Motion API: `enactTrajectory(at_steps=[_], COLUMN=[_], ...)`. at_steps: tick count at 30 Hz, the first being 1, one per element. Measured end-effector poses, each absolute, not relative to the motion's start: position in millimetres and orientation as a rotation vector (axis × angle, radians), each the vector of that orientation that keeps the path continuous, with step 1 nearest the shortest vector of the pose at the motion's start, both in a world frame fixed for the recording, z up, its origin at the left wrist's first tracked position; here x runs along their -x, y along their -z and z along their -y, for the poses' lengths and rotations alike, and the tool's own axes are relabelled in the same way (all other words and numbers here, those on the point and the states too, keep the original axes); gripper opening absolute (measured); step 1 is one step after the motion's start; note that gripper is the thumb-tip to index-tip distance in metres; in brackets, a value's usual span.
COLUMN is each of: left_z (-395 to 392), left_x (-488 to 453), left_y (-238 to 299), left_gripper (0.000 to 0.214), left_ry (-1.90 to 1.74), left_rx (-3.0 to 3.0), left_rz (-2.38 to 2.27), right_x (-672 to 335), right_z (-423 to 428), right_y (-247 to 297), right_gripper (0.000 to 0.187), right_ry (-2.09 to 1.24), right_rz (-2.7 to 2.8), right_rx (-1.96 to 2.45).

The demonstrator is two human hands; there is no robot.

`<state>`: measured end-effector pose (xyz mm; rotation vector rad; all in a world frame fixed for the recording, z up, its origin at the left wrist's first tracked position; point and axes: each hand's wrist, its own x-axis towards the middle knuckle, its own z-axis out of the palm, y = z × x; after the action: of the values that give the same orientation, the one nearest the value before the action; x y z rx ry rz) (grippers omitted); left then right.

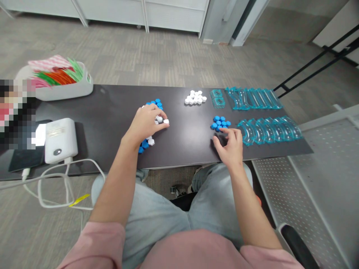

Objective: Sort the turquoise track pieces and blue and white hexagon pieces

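My left hand (pixel 146 120) reaches over a mixed group of small hexagonal pieces at the middle left of the dark table. Thumb and forefinger are closed around a white hexagonal piece (pixel 166 121). Blue pieces (pixel 144 144) show below this hand and others above it; its palm hides part of the group. My right hand (pixel 231 146) is open, thumb and fingers apart. Its forefinger touches, or nearly touches, the lower edge of a cluster of blue hexagonal pieces (pixel 219 122). Farther back lies a pile of white hexagonal pieces (pixel 195 98).
Clear teal plastic parts (pixel 254 99) lie in a row at the back right, with curved teal parts (pixel 270 130) in front. Two teal frames (pixel 217 98) sit beside them. At left are a white power bank (pixel 61 140), cables and a white bin (pixel 64 91).
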<state>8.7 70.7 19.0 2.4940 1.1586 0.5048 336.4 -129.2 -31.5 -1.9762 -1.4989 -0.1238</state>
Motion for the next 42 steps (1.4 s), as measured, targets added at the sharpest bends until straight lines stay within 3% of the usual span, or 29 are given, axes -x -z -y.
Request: enactTrajectory(at_steps=[9, 15, 23, 32, 42], left_z=[-51.3, -59.0, -82.2, -83.5, -83.2], left_x=[-53.4, -45.7, 5.6, 26.1, 34.8], left_y=[-13.7, -17.1, -27.7, -31.4, -35.3], left_gripper=[0.017, 0.028, 0.024, 0.032, 0.034], left_ry=[-0.487, -0.596, -0.852, -0.836, -0.838], left_rx=[-2.536, -2.500, -2.305, -2.287, -2.232], left_rz=[-0.897, -0.904, -1.217, -1.292, -1.302], right_x=[-333.1, -329.6, -265.1, -242.6, -254.7], right_z=[129.4, 132.9, 100.8, 42.6, -4.6], right_y=[26.6, 20.1, -0.7, -12.5, 5.3], right_gripper=[0.041, 0.038, 0.034, 0.054, 0.066], right_ry=[0.116, 0.121, -0.241, -0.203, -0.092], right_rz=[1.497, 1.545, 2.026, 2.079, 1.970], right_rx=[1.961, 1.942, 1.858, 2.142, 2.116])
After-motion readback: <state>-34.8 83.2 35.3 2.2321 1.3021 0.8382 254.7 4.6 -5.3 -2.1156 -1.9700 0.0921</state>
